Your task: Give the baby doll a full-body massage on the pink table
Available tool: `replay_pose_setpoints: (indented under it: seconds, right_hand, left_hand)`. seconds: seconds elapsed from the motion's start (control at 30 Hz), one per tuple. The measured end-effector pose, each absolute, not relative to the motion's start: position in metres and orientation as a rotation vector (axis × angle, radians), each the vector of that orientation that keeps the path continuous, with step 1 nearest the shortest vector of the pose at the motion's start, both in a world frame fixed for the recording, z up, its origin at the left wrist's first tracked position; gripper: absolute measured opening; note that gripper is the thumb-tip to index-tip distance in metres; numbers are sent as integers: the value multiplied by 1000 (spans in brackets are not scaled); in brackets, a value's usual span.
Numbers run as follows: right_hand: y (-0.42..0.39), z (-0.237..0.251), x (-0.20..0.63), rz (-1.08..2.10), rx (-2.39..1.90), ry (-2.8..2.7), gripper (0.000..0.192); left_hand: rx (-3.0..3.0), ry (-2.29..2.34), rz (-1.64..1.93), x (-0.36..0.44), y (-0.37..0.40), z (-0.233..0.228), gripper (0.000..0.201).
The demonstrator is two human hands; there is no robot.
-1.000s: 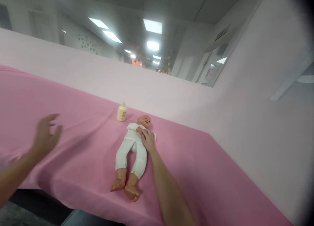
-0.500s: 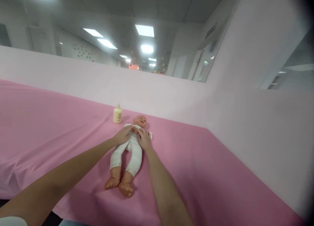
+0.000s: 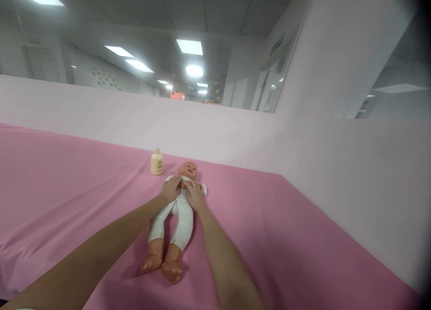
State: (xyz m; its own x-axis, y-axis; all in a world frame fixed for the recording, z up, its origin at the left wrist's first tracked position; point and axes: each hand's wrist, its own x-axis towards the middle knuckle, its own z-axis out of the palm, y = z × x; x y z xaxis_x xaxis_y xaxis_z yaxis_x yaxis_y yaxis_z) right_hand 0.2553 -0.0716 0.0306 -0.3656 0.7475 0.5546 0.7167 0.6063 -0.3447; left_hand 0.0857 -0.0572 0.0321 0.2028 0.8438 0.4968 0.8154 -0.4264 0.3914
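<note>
At frame centre one smooth plastic doll in soft white clothing lies on wrinkled pink cloth, left hand and right hand resting fingers-spread on its chest, one cream bottle just beyond.

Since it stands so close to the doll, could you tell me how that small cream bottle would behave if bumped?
The bottle is upright, narrow and small, so it probably tips easily. It looks round, so it would likely roll on the pink cloth.

Glossy plastic doll in matt white cloth (smooth-looking) lies on soft, matt pink cloth
</note>
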Motion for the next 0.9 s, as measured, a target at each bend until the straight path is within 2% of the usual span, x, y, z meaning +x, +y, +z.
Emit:
replay_pose_setpoints:
  seconds: [0.57,0.9]
  right_hand:
    - [-70,25,269,215,-1078,-1981,55]
    - [-62,15,279,346,-1071,-1577,42]
  left_hand:
    - [2349,1638,1076,83,-63,34,47]
    - [2362,1400,1036,65,-49,45,36]
